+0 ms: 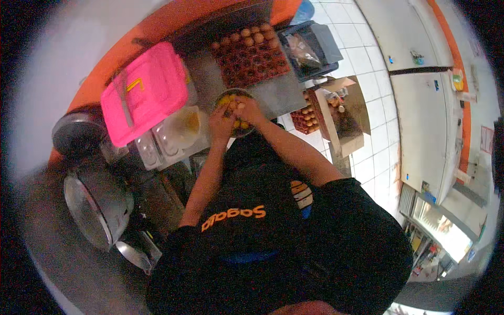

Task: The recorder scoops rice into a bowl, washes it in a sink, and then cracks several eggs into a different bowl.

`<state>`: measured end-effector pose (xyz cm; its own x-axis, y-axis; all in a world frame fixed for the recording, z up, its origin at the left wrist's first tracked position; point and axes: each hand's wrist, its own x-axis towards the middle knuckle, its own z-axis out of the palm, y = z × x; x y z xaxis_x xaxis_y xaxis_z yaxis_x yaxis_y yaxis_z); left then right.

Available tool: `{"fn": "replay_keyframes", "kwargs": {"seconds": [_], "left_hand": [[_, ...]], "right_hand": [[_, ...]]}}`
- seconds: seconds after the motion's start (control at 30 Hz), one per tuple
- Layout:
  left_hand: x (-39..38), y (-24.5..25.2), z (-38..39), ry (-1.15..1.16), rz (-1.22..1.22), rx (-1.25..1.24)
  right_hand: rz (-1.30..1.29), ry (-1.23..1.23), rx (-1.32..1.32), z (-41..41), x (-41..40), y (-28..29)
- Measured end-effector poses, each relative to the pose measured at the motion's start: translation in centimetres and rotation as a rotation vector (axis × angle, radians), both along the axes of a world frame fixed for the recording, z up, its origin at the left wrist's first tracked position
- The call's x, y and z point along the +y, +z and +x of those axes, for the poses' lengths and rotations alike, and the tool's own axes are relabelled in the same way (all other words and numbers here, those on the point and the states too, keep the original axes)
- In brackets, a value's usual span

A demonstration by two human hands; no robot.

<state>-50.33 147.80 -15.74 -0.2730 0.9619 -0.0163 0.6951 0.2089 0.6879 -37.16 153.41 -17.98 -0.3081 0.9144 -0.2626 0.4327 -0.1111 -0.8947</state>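
Both hands are close together over a round bowl (241, 133) that holds yellow egg yolks, at the counter's near edge. My left hand (223, 123) is at the bowl's left side, its fingers bent over the contents. My right hand (249, 112) reaches in from the right with curled fingers, close to a pale, eggshell-like thing (240, 105); which hand grips it is not plain. Behind the bowl lies a reddish egg tray (256, 65), with brown eggs (258, 38) in its far rows and many bare cups nearer me.
A pink plastic lid (157, 94) lies left, beside clear plastic containers (173, 136). Metal pots (98, 208) are at far left. A dark crate (307, 51) with a plastic bag stands right of the tray. Lower right are a cardboard box (352, 145) and another egg tray (304, 123).
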Motion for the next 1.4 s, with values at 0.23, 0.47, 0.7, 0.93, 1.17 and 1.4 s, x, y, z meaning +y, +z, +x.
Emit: {"fn": "replay_keyframes", "kwargs": {"seconds": [0.23,0.47,0.7,0.93,1.17,1.4], "left_hand": [[0.3,1.5,0.4,-0.102,0.077,-0.051],[0.4,0.5,-1.3,-0.183,0.210,0.138],[2.1,2.1,0.2,-0.074,0.073,-0.070],[4.3,1.5,5.5,-0.565,0.004,-0.002],[7.3,7.4,12.6,-0.706,0.062,-0.306],[15.0,-0.7,8.1,-0.374,-0.305,-0.133]], "right_hand": [[0.291,0.084,-0.220,0.5,-0.3,1.5],[0.422,0.058,-0.173,0.4,-0.1,0.9],[0.053,-0.083,0.123,3.0,0.1,0.7],[-0.770,-0.349,0.975,9.9,-0.8,6.2],[-0.528,-0.964,1.302,25.6,-6.3,2.3],[-0.439,-1.346,0.823,33.5,-15.8,1.2]]}}
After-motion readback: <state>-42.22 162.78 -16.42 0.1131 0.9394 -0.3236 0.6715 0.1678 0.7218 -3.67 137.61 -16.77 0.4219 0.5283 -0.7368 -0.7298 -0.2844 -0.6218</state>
